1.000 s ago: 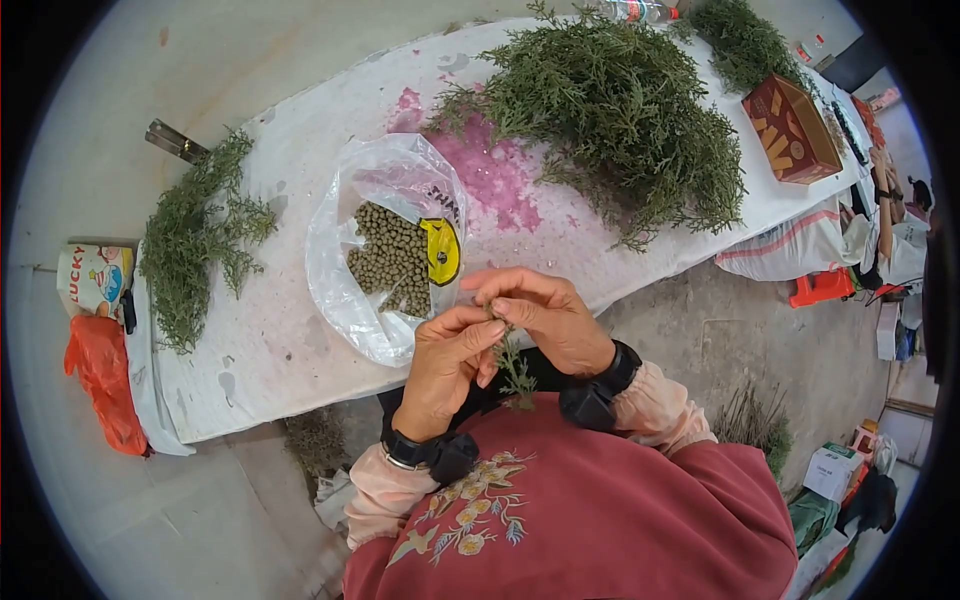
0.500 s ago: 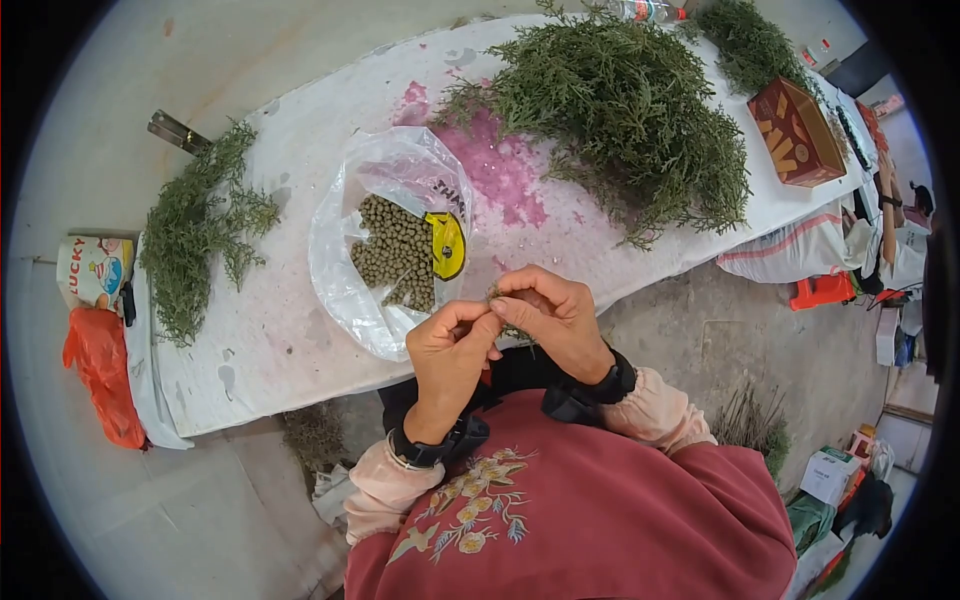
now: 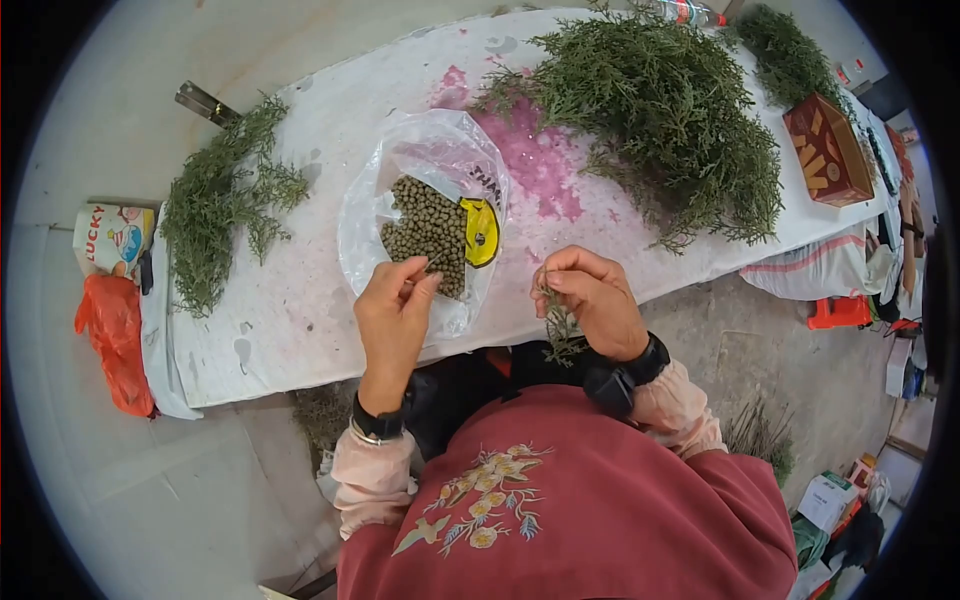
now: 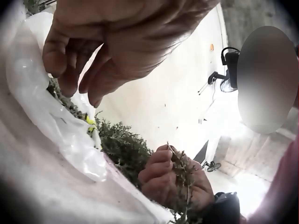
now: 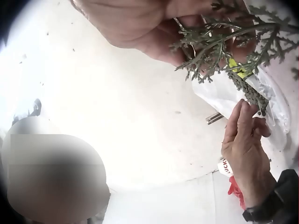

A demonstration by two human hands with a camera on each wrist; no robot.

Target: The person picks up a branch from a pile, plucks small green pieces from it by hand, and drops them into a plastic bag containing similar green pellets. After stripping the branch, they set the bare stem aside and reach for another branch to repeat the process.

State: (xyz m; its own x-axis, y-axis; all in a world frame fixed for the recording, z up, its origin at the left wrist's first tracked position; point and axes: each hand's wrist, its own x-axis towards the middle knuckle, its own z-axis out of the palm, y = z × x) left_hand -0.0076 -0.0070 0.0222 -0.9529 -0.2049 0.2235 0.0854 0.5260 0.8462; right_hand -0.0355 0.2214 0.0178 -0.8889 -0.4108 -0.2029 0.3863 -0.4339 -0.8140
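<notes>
Two hands have just parted: the left hand point(image 3: 392, 318) hovers over pellets point(image 3: 425, 225) in the bag point(image 3: 362, 215), its bent fingers' hold unclear to me, while the right hand point(image 3: 602, 308) pinches a sprig point(image 3: 563, 340) by the table's point(image 3: 280, 335) edge, so two-handed work appears paused.

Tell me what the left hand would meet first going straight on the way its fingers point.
Most likely the small round brown pellets inside the clear plastic bag; the left hand points at them, though whether its fingertips touch them is unclear.
</notes>
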